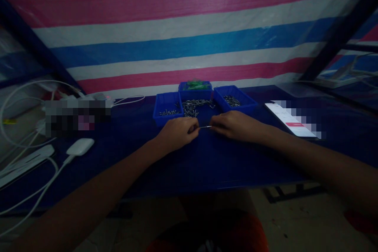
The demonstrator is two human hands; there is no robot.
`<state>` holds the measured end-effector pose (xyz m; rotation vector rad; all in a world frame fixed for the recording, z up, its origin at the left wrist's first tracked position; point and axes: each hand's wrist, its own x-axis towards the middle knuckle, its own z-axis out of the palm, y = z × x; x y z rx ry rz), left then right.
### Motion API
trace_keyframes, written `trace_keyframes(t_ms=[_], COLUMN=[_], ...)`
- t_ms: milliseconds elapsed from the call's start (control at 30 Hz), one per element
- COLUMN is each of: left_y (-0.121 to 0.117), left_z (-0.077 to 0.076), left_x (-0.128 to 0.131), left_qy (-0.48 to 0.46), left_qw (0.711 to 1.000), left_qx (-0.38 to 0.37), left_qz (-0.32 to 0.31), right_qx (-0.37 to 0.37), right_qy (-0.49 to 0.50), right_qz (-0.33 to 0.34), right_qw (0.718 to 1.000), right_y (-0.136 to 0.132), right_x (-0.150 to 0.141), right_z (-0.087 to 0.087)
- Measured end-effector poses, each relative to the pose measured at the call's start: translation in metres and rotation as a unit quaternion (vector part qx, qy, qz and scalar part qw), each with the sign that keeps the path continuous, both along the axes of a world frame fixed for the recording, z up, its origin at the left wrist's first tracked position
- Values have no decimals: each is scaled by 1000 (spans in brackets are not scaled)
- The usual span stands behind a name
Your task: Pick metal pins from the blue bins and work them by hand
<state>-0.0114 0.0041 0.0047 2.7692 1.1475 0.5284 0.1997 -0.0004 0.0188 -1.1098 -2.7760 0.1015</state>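
My left hand [179, 133] and my right hand [234, 125] face each other low over the blue table, fingers closed. A thin, shiny metal rod [205, 126] bridges the small gap between their fingertips, gripped at either end; its exact kind is too small to make out. Just beyond the hands lies a loose pile of small metal pin-like parts [191, 106]. Left of the pile stands a blue bin [159, 100] with a few similar parts. A second blue bin [248, 101], on the right, holds more of them. Behind, a blue bin [195, 93] contains green items [195, 85].
A lit phone [292, 122] lies on the table [218, 165] to the right. At left are a white charger [80, 147], white cables [44, 189] and a partly blurred-out cluster of items. A striped sheet [183, 43] hangs behind the table.
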Motion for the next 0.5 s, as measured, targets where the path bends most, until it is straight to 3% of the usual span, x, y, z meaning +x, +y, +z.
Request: trace_keyframes(t_ms=[500], left_y=[-1], left_z=[0], left_x=[-1], left_qy=[11], left_qw=[1000], left_qx=[5], left_qz=[-7], right_qx=[1], right_qy=[-6], right_qz=[0], right_qw=[1000], right_y=[-3], right_x=[-2], right_z=[1])
